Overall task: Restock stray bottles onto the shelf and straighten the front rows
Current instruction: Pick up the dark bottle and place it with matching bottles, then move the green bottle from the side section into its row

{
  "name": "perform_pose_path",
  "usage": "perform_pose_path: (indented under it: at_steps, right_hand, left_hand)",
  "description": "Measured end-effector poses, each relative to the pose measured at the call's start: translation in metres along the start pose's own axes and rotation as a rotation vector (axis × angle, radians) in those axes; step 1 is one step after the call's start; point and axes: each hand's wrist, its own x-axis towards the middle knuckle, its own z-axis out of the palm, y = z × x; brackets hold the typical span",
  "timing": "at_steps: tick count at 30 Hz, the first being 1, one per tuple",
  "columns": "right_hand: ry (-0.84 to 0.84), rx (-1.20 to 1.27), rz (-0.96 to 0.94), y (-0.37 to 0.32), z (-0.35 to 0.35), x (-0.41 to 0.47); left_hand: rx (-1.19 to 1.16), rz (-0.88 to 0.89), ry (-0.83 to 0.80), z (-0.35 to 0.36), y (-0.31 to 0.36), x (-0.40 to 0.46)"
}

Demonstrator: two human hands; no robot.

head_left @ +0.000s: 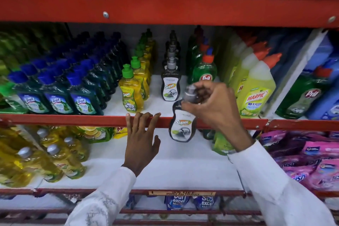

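Note:
My right hand [214,104] grips the grey cap of a black Super dish-wash bottle [182,124], which hangs upright in front of the red edge of the middle shelf [73,119]. Behind it on that shelf stands a single-file row of the same black bottles [171,86], running back. To its left is a row of yellow Super bottles [130,93] with green caps. My left hand [142,137] rests with its fingertips on the shelf's red front edge, holding nothing.
Blue-capped Lizol bottles [56,97] fill the left of the middle shelf; green Pril [204,71] and yellow Harpic bottles [256,95] stand right. Below, yellow bottles [55,159] lie left, pink pouches [311,159] right, white shelf board [165,167] between.

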Motion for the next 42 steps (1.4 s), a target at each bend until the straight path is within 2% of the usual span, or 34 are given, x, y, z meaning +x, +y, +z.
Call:
perform_pose_path:
  at_steps: [5, 9, 17, 21, 23, 27, 32, 38, 42]
  right_hand:
    - [0.062, -0.039, -0.024, -0.016, 0.022, 0.045]
    - [0.026, -0.082, -0.014, -0.016, 0.044, 0.067]
    - [-0.015, -0.156, -0.005, -0.005, 0.069, 0.082]
    - [-0.012, -0.217, -0.06, 0.003, 0.067, 0.076]
    - [0.047, -0.304, -0.118, 0.009, 0.057, 0.062]
    - [0.264, -0.514, -0.236, 0.035, 0.019, 0.013]
    - [0.523, -0.601, -0.206, 0.101, -0.038, -0.024]
    - [0.835, -0.404, 0.072, 0.175, -0.106, -0.017]
    - [0.839, -0.372, 0.285, 0.206, -0.127, 0.005]
  left_hand:
    - [-0.005, 0.0, -0.02, -0.002, 0.0, -0.001]
    - [-0.008, 0.007, -0.051, -0.006, -0.002, -0.002]
    - [0.024, 0.021, -0.082, -0.007, 0.001, -0.002]
    - [0.084, -0.045, -0.11, -0.011, 0.018, 0.002]
    - [0.07, -0.029, -0.101, -0.01, 0.035, 0.006]
    - [-0.016, 0.111, -0.073, 0.004, 0.073, 0.011]
    - [-0.069, 0.19, -0.051, 0.03, 0.11, 0.019]
    - [0.019, 0.142, -0.03, 0.041, 0.127, 0.022]
    - [0.041, 0.148, -0.014, 0.042, 0.124, 0.021]
